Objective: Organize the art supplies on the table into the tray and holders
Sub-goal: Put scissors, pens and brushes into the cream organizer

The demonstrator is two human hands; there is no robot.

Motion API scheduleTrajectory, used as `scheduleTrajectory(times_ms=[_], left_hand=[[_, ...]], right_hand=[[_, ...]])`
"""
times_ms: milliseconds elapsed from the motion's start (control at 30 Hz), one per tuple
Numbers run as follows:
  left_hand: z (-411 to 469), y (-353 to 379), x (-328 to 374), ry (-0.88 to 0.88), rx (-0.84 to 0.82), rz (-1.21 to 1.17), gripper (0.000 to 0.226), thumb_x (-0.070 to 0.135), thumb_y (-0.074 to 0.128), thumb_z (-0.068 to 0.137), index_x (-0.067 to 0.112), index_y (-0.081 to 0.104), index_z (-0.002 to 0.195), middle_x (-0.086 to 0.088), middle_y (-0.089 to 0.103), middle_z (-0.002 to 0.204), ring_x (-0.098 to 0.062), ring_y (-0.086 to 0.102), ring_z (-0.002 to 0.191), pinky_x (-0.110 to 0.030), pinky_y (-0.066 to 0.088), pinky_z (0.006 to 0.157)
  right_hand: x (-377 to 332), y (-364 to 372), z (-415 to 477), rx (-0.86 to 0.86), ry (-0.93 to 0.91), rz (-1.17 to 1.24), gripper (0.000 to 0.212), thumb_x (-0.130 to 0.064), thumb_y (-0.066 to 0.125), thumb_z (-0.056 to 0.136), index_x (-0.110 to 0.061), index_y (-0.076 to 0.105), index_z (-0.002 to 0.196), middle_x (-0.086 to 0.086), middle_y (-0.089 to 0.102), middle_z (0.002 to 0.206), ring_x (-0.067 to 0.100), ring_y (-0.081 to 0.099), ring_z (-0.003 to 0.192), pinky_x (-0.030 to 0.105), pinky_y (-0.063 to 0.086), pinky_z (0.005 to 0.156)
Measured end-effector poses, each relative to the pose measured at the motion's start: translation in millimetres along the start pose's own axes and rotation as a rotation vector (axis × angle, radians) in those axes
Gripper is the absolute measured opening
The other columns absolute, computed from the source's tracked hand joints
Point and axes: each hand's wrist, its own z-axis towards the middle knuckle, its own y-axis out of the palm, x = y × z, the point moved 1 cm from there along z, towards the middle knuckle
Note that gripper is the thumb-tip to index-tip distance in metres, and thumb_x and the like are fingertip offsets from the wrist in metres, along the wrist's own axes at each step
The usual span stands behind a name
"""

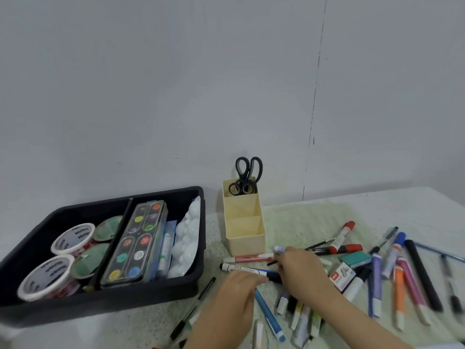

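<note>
A cream three-compartment holder (245, 244) stands at mid-table with black scissors (248, 176) in its far compartment. In front of it my right hand (303, 272) is closed around a purple-capped pen (279, 249) whose tip sticks out to the left. My left hand (236, 295) lies just below, its fingertips pinched on the end of a white marker with a black cap (239, 268). A pink marker (247, 259) lies between that marker and the holder. The black tray (100, 302) sits on the left with a watercolour set (138, 244).
The tray also holds two tape rolls (73, 239), green lidded cups (89, 259) and a white mixing palette (187, 239). Several markers and pens (400, 273), a red marker (343, 236), a teal eraser (357, 258) and a small box (342, 275) lie scattered at right. Black pens (193, 308) lie near the front edge.
</note>
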Motion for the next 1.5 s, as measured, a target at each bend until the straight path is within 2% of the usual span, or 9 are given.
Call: scheduleTrajectory(times_ms=[67,200,333,500,900,1033,1333,1433,1500], left_hand=[[-11.3,13.9,-13.0,-0.071,-0.006,0.004,0.045,0.009,0.039,0.081,0.029,0.061,0.115,0.021,0.054,0.107,0.006,0.042,0.105,-0.017,0.036,0.093],[-21.9,17.6,-18.1,-0.178,-0.008,0.020,0.046,0.008,0.038,0.084,0.027,0.059,0.120,0.027,0.046,0.106,0.018,0.035,0.101,0.000,0.025,0.089],[-24.2,17.0,-21.6,-0.233,0.011,0.015,0.046,-0.002,0.042,0.088,0.025,0.058,0.120,0.020,0.051,0.108,0.011,0.040,0.105,0.000,0.025,0.089],[-25.4,16.7,-18.7,-0.259,0.030,-0.001,0.042,0.001,0.042,0.092,0.028,0.058,0.118,0.026,0.047,0.105,0.016,0.038,0.103,0.002,0.025,0.087],[-24.4,22.8,-12.5,-0.301,0.043,0.005,0.039,0.002,0.042,0.093,0.026,0.059,0.118,0.021,0.051,0.106,0.007,0.042,0.104,0.003,0.026,0.085],[-25.3,21.4,-8.5,-0.324,0.084,-0.022,0.040,0.004,0.044,0.093,0.029,0.057,0.122,0.029,0.046,0.108,0.012,0.041,0.106,-0.003,0.030,0.093],[-4.1,8.8,4.7,-0.222,0.134,0.192,0.075,0.034,0.045,0.096,0.048,-0.018,0.134,0.027,-0.021,0.145,0.007,-0.016,0.134,-0.021,-0.005,0.110],[9.7,8.2,6.1,-0.049,0.207,0.230,0.064,0.025,0.059,0.091,0.028,0.026,0.146,0.015,0.030,0.146,0.001,0.019,0.134,-0.036,0.019,0.114],[15.2,8.6,4.4,0.026,0.281,0.225,0.029,0.014,0.060,0.088,0.024,0.059,0.115,0.014,0.065,0.102,-0.005,0.057,0.096,-0.035,0.052,0.085]], right_hand=[[-0.4,-1.1,-3.5,-0.023,0.037,0.035,0.029,-0.009,0.062,0.078,-0.016,0.061,0.105,0.001,0.065,0.100,0.020,0.064,0.086,0.027,0.035,0.058],[1.5,-2.2,-3.2,-0.079,0.061,-0.028,0.056,0.001,0.056,0.080,-0.017,0.047,0.133,0.004,0.061,0.103,0.024,0.060,0.102,0.028,0.032,0.065],[-2.0,-4.1,-6.7,-0.063,-0.006,0.001,0.030,-0.004,0.059,0.079,-0.012,0.057,0.108,0.001,0.060,0.123,0.025,0.062,0.096,0.027,0.031,0.059],[0.4,1.3,-15.1,0.012,-0.021,0.096,0.018,-0.010,0.047,0.082,-0.012,0.065,0.081,-0.005,0.036,0.065,0.017,0.042,0.069,0.023,0.021,0.048],[-4.6,10.6,-9.3,-0.005,-0.067,0.064,0.028,-0.003,0.047,0.083,-0.015,0.034,0.061,0.006,0.064,0.116,0.021,0.061,0.097,0.028,0.042,0.069],[-5.2,0.6,-15.5,0.033,-0.076,0.132,0.012,-0.013,0.045,0.085,-0.008,0.056,0.083,0.010,0.057,0.122,0.025,0.059,0.089,0.029,0.038,0.064],[8.5,-31.1,-40.5,0.385,-0.181,0.503,0.010,-0.022,0.046,0.095,-0.020,0.054,0.091,-0.008,0.048,0.093,0.008,0.048,0.073,0.024,0.035,0.068],[13.9,-51.4,-46.3,0.418,-0.214,0.652,0.008,-0.028,0.043,0.092,-0.030,0.048,0.086,-0.014,0.050,0.096,0.003,0.050,0.080,0.021,0.038,0.076],[18.8,-64.4,-45.2,0.450,-0.205,0.775,0.010,-0.033,0.042,0.091,-0.034,0.048,0.084,-0.014,0.054,0.097,0.002,0.053,0.085,0.015,0.039,0.079]])
